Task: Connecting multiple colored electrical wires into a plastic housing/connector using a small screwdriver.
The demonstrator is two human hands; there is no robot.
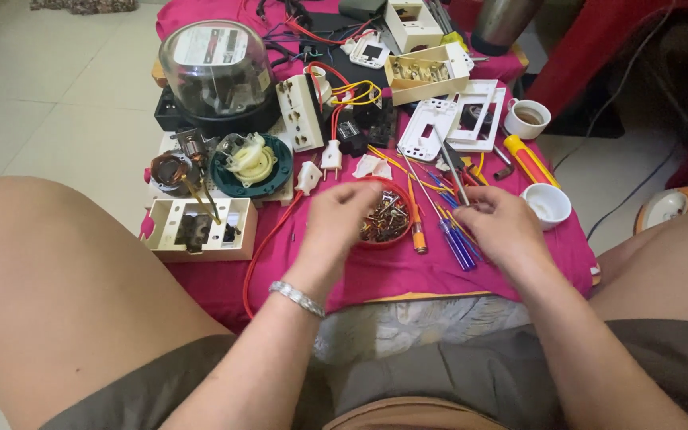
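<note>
Both hands work near the pink cloth's (pixel 408 275) front edge: left hand (pixel 336 227) pinches into the red screw dish (pixel 385 216), right hand (pixel 497 223) grips a thin tool (pixel 454 177); parts lie unassembled.

The setting was a home floor used as an improvised electrical repair spot. A pink cloth (pixel 408 275) lay over pale floor tiles (pixel 57 87), crowded with an electricity meter (pixel 216 72), socket boxes (pixel 201 229), screwdrivers (pixel 455 239) and two cups (pixel 537 163).
</note>
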